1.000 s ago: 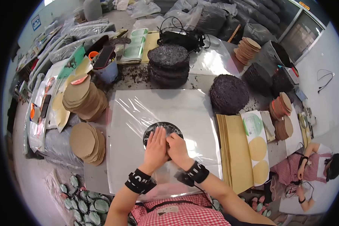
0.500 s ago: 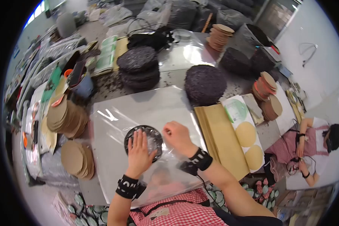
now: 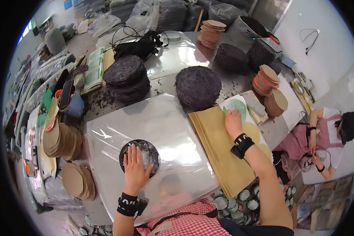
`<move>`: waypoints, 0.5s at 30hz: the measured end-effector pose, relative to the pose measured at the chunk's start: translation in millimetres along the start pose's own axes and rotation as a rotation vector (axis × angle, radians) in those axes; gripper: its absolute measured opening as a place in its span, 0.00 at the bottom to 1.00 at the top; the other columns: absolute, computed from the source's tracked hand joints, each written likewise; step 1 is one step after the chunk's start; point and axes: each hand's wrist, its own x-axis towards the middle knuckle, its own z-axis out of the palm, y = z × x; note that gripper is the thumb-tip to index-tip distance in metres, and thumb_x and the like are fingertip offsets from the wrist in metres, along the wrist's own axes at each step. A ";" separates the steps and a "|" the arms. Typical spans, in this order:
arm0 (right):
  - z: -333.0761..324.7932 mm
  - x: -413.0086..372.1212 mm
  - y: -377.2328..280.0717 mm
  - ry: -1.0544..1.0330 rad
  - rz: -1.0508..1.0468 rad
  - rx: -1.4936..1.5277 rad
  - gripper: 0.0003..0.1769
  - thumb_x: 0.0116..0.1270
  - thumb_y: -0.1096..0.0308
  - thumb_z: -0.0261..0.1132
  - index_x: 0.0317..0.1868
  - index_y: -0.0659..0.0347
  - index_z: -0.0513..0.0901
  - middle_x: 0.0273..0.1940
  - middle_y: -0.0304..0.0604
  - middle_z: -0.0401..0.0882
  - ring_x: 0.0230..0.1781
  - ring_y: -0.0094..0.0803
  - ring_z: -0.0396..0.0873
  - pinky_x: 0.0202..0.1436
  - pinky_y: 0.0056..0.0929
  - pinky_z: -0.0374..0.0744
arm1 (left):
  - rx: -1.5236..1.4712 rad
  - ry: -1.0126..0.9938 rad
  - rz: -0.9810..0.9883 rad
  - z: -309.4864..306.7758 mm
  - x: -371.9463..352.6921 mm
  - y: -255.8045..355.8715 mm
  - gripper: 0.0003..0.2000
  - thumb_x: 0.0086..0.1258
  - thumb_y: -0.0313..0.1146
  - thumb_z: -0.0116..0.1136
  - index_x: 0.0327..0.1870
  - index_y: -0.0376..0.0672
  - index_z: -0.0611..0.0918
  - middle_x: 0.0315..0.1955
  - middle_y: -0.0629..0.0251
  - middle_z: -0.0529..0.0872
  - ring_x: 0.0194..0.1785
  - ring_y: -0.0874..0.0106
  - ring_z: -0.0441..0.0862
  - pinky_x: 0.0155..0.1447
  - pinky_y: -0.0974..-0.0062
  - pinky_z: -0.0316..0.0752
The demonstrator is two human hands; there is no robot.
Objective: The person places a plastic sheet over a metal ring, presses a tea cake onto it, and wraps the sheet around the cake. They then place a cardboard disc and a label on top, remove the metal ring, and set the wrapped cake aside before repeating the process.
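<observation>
My left hand lies with its fingers stretched out on a round dark cake wrapped in clear film, on a stack of clear plastic sheets. My right hand is over a white sheet with a green round print, beside brown paper sheets. Its fingers are bent; whether they hold the sheet is hidden. Dark round cakes stand behind the plastic sheets: a stack on the left and one cake in the middle.
Round cardboard stacks stand at the left and right. A blue container is at the left. Black cables and a bag lie at the back. Another person in a black cap is at the right.
My right hand has moved from beside the wrapped cake to the right, over the printed sheet. My left hand still rests on the cake. The whole view has shifted.
</observation>
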 end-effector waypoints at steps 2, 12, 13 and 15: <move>9.7 -1.1 -3.2 0.026 -0.054 -0.142 0.10 0.72 0.69 0.59 0.48 0.65 0.75 0.63 0.75 0.76 0.54 0.69 0.83 0.54 0.53 0.86 | -0.004 0.004 -0.001 0.2 1.9 0.9 0.43 0.68 0.45 0.67 0.77 0.26 0.61 0.80 0.39 0.57 0.84 0.46 0.51 0.83 0.47 0.46; 28.5 7.0 17.1 0.049 -0.189 -0.099 0.10 0.71 0.68 0.60 0.48 0.65 0.75 0.61 0.79 0.76 0.51 0.73 0.84 0.44 0.53 0.88 | -0.007 0.052 0.022 2.3 -2.3 -1.7 0.43 0.67 0.45 0.68 0.77 0.26 0.62 0.80 0.40 0.58 0.83 0.46 0.53 0.83 0.47 0.48; 21.9 10.0 21.5 0.020 -0.176 -0.019 0.10 0.69 0.69 0.61 0.47 0.66 0.75 0.59 0.78 0.78 0.47 0.67 0.86 0.43 0.49 0.88 | -0.003 0.056 0.029 2.3 -1.8 -2.3 0.44 0.67 0.45 0.68 0.77 0.26 0.62 0.80 0.40 0.59 0.83 0.47 0.53 0.83 0.47 0.48; 16.3 12.2 30.4 -0.030 -0.196 0.044 0.10 0.68 0.69 0.61 0.46 0.66 0.76 0.57 0.76 0.80 0.43 0.63 0.87 0.41 0.47 0.88 | -0.001 0.050 0.018 1.1 -0.9 -2.2 0.43 0.67 0.45 0.68 0.77 0.26 0.62 0.80 0.41 0.59 0.83 0.47 0.53 0.83 0.47 0.48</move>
